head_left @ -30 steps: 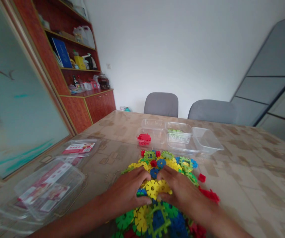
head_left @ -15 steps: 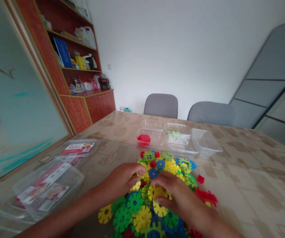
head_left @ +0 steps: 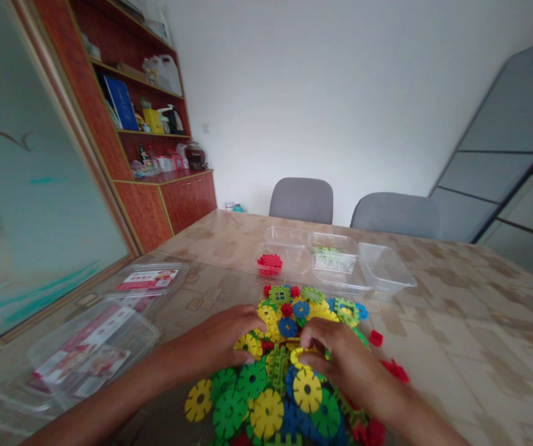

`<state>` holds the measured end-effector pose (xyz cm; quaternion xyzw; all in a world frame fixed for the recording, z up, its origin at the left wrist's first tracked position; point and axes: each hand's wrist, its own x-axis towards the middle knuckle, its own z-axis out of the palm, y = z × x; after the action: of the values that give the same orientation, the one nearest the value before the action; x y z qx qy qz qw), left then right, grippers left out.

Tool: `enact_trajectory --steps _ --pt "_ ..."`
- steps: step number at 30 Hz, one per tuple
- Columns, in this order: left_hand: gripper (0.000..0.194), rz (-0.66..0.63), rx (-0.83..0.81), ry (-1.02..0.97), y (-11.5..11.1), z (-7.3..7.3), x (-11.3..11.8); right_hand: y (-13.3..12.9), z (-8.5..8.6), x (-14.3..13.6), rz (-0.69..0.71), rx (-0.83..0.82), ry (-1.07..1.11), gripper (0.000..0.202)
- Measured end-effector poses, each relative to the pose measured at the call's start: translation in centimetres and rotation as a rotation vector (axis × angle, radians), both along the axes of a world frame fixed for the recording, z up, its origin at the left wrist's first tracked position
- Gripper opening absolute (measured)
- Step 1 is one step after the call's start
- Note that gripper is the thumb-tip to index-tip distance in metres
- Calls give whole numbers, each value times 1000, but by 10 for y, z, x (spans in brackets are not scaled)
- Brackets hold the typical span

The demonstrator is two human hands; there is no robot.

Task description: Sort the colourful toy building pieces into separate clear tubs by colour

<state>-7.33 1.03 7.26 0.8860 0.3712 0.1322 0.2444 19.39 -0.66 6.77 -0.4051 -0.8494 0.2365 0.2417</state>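
A heap of plastic notched disc and square pieces in yellow, green, blue and red lies before me. My left hand (head_left: pixel 229 337) is at the heap's left side, thumb and fingers apart. A yellow notched disc (head_left: pixel 249 345) shows in the gap between them, with no clear grip on it. On the other side, my right hand (head_left: pixel 333 350) curls its fingers and thumb around yellow notched discs (head_left: pixel 298 357), partly hidden by the fingers. Between the hands is a green square piece (head_left: pixel 277 365). Just below the right hand lies another yellow disc (head_left: pixel 307 390).
Beyond the heap stand clear containers: one holds red pieces (head_left: pixel 270 264), another green pieces (head_left: pixel 326 249), and a clear tub (head_left: pixel 385 267) is at their right. Clear lids (head_left: pixel 94 347) with labels are stacked at left. Two grey chairs (head_left: pixel 301 199) stand behind the table.
My hands have moved apart, and the left thumb and fingers have spread wider. The right hand has shifted right, uncovering blue and yellow pieces beneath it.
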Motion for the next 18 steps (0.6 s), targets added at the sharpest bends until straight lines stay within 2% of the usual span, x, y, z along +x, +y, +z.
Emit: enact_trajectory --steps 4,11,14,18 --pt "42 -39 -26 43 1 4 -5 9 1 11 -36 -76 66 15" --pt "38 -5 -9 121 3 8 -11 -4 10 8 135 -240 -5 8" --pt "36 -11 23 110 4 4 -10 -11 11 10 140 -224 -59 18" --pt "32 -4 -17 139 6 -1 -7 -20 4 16 149 -215 -159 45"
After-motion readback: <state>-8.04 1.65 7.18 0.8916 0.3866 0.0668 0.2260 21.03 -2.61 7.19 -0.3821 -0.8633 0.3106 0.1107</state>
